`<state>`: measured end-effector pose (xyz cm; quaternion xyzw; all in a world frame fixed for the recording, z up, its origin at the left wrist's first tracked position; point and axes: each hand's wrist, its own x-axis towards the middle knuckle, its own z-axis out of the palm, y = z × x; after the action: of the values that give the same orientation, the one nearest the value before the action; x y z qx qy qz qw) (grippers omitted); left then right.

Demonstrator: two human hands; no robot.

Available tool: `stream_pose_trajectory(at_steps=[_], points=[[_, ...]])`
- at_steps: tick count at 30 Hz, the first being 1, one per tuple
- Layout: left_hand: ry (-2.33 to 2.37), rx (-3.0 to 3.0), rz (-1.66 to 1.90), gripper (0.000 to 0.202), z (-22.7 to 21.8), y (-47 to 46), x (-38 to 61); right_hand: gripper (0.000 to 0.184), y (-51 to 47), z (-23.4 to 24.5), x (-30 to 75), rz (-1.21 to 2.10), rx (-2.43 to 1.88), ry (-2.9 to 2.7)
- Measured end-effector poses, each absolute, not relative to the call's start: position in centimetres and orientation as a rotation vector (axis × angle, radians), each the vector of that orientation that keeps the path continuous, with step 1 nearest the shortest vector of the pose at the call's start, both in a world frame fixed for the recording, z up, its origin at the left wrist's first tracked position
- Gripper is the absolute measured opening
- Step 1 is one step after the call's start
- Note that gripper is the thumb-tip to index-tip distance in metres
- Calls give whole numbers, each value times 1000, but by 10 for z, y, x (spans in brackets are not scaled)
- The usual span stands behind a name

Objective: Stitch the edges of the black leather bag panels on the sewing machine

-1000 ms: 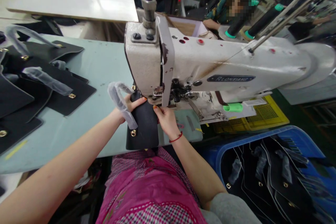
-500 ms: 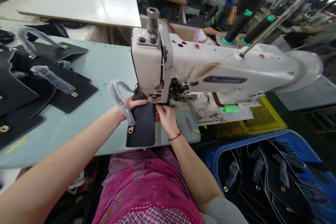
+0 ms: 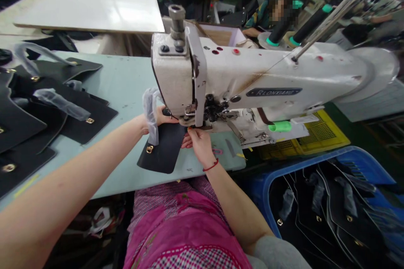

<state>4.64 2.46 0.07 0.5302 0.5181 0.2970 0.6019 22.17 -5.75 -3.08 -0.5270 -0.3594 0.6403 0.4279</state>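
A black leather bag panel (image 3: 164, 151) lies slanted under the head of the white sewing machine (image 3: 172, 73). Its carrying handle (image 3: 150, 113), wrapped in cloudy plastic, arches up at the left, and a gold ring fitting (image 3: 150, 149) sits at the handle's near end. My left hand (image 3: 160, 118) grips the panel's left side, thumb on top close to the presser foot; its other fingers are partly hidden by handle and panel. On the opposite edge, my right hand (image 3: 198, 142) pinches the leather right beside the foot. Where the needle meets the leather is hidden.
Several black panels with wrapped handles (image 3: 61, 103) are piled on the pale green tabletop (image 3: 116, 71) at left. A blue basket (image 3: 268, 189) at lower right holds more. Small scissors (image 3: 231, 148) lie right of my hand. Co-workers are beyond the machine.
The panel has turned, its near end swinging left, and has slid a little farther under the machine head. Both hands stay on it. The view has shifted slightly.
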Motion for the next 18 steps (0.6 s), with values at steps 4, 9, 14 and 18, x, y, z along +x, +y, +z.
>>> stream_pose_trajectory(at_steps=[4, 9, 14, 18], points=[[1171, 1248, 704, 68, -4, 24, 46, 31, -56, -33, 222, 1593, -1309, -885], [1177, 1220, 743, 53, 0, 23, 50, 31, -57, -32, 222, 1594, -1328, -873], [1204, 1151, 798, 43, 7, 24, 54, 31, -57, -32, 222, 1595, -1316, -889], [1221, 1078, 835, 42, 16, 22, 58, 33, -56, -32, 221, 1611, -1310, -884]])
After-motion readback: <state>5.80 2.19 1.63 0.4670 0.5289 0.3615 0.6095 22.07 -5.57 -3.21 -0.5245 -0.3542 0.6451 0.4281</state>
